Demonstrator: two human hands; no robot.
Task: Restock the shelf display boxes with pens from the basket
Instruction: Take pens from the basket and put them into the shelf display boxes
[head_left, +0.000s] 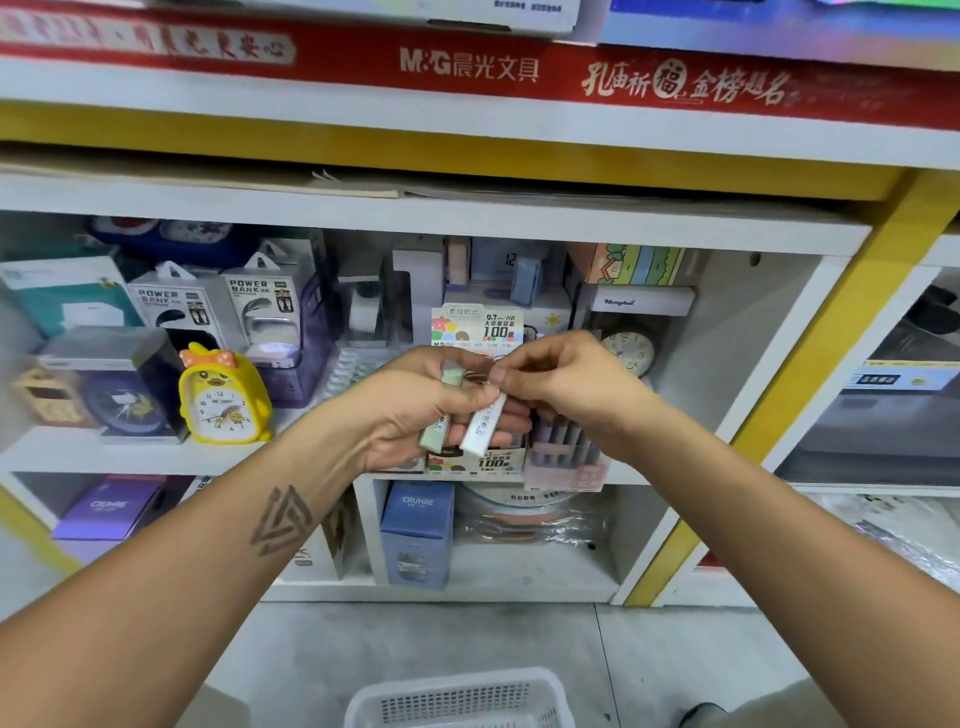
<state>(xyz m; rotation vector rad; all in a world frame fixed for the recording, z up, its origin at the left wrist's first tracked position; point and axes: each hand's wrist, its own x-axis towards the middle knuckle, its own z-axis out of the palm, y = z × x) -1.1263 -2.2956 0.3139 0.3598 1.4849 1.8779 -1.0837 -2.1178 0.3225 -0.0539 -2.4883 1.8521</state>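
**Sorting slim stationery cases in front of a shop shelf**

Pinching the top end of a slim white plastic case (483, 427) between thumb and curled fingertips (511, 375), the person's right hand (561, 387) meets the left at mid-frame. The left hand (415, 410) has its fingers curled under and around a pale green plastic case (440, 423) and the white one beside it, both slanting down toward the left. Each forearm reaches up from a lower corner, the left bearing a dark triangular tattoo (283, 519), and the wrists angle inward so the hands touch.

Directly behind the hands stands a cardboard display box of lead refills (480, 327) with a printed "100" header card, on a white shelf (649, 470); just right of it is a box of upright pastel purple pens (563, 441). A yellow chick-shaped alarm clock (223, 397) sits further left on the same shelf, near boxed power banks (262, 306). A white perforated plastic basket (460, 699) rests on the grey floor below, between the arms; its contents cannot be made out.
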